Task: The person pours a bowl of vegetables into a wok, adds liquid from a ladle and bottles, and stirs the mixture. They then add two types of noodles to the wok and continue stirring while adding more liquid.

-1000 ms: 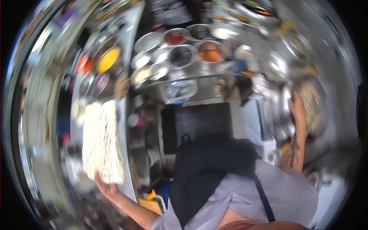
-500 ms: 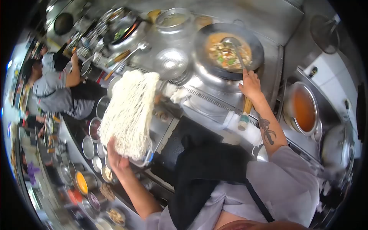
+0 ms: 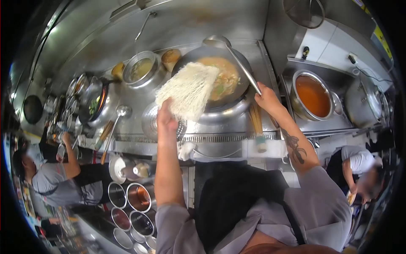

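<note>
A flat block of pale noodles rests in my left hand, its far end over the left part of the black wok. Inside the wok, orange-brown soup with vegetable pieces is partly covered by the noodles. My right hand is closed round the handle of a metal ladle, whose bowl is raised at the wok's far rim. Below the noodles, a perforated metal strainer lies on the stove.
A pot of orange liquid stands at the right, near a bamboo brush. Another ladle lies at the left. Metal containers are at lower left. One person is at the left, another at lower right.
The noodles have moved from the left side to above the wok with my left hand. The ladle has come up out of the soup to the far rim. The view has turned.
</note>
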### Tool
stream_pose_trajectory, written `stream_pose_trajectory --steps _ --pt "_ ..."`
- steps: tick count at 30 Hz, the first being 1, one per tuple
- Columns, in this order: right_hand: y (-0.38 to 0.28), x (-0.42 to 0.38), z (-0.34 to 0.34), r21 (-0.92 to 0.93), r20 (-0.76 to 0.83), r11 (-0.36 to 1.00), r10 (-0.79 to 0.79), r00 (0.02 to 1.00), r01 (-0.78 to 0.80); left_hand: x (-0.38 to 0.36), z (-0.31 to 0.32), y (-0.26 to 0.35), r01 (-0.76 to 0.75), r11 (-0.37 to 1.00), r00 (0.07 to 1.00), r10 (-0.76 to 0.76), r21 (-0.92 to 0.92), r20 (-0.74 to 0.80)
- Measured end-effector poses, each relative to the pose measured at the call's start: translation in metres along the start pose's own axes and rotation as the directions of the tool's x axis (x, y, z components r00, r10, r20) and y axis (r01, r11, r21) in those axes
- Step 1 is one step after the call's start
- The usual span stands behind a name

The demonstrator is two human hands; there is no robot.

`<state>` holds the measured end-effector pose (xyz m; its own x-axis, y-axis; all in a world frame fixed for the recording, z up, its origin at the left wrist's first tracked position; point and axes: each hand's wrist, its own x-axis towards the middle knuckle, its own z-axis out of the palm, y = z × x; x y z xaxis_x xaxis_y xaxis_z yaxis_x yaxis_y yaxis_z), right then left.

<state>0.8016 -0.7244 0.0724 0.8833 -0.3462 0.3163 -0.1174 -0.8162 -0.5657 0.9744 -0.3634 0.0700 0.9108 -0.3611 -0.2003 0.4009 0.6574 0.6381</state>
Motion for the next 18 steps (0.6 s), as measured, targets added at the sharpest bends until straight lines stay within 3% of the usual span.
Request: stream_pose_trajectory --steps 3,5,8,10,11,12,14,15,16,17,18 --pt "-0.026 -0.005 -0.021 0.035 -0.082 0.999 -0.031 0.996 0.034 0.06 0.019 -0.02 0.042 0.999 0.994 -0.044 0.027 0.096" --pt "-0.047 -0.014 -0.029 0.068 -0.021 0.995 0.081 0.997 -0.079 0.101 0.012 -0.038 0.049 0.999 0.984 -0.048 0.002 0.174" --pt "-0.058 -0.022 -0.024 0.078 -0.099 0.997 0.019 0.995 -0.011 0.153 0.007 -0.064 0.133 0.988 0.988 -0.139 0.082 0.07" --pt "-0.078 -0.027 -0.031 0.087 -0.067 0.994 0.076 0.995 -0.07 0.173 0.015 -0.077 0.269 0.949 0.956 -0.243 0.165 -0.165" --pt "-0.085 -0.03 -0.034 0.104 -0.025 0.988 0.12 0.992 -0.117 0.157 0.028 -0.069 0.298 0.943 0.949 -0.275 0.146 -0.157" --pt "-0.083 -0.034 -0.033 0.1 -0.03 0.988 0.125 0.992 -0.121 0.152 0.03 -0.068 0.303 0.942 0.948 -0.281 0.147 -0.152" --pt "-0.075 -0.04 -0.027 0.118 -0.017 0.99 0.074 0.997 -0.072 0.145 0.029 -0.062 0.214 0.875 0.961 -0.109 0.434 -0.254" --pt "-0.073 -0.042 -0.027 0.122 0.02 0.99 0.063 0.998 -0.065 0.145 0.024 -0.057 0.211 0.874 0.962 -0.107 0.437 -0.252" --pt "-0.069 -0.043 -0.024 0.125 0.016 0.99 0.061 0.998 -0.062 0.144 0.02 -0.049 0.124 0.639 0.974 0.069 0.76 -0.217" --pt "-0.065 -0.043 -0.019 0.129 0.0 0.991 -0.024 1.0 0.024 0.141 0.018 -0.041 0.05 0.288 0.969 0.219 0.956 -0.117" --pt "-0.061 -0.044 -0.016 0.133 -0.016 0.985 -0.11 0.994 0.112 0.136 0.016 -0.035 0.049 0.285 0.967 0.225 0.957 -0.117"
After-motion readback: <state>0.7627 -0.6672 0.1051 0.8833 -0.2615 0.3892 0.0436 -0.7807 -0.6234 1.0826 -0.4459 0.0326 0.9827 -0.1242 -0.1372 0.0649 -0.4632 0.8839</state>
